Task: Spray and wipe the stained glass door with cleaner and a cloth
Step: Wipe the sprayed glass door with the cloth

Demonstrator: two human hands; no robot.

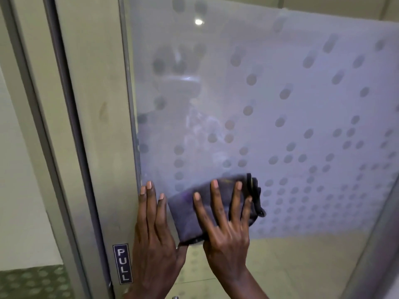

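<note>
The glass door (pixel 280 104) fills the view, frosted with a pattern of grey dots and smeared near its left middle. A dark grey cloth (pixel 185 203) lies flat against the lower part of the frosted band. My right hand (pixel 224 225) presses the cloth to the glass with fingers spread and straight. My left hand (pixel 153 231) rests flat beside it, fingers straight, at the seam between the glass and the metal door frame (pixel 103 147). No spray bottle is in view.
A blue PULL sign (pixel 122 264) is stuck on the frame below my left hand. A dark rubber seal (pixel 71 117) runs down the frame's left side. Beyond it is a pale wall (pixel 19 180). Clear glass below the frosted band shows a tiled floor.
</note>
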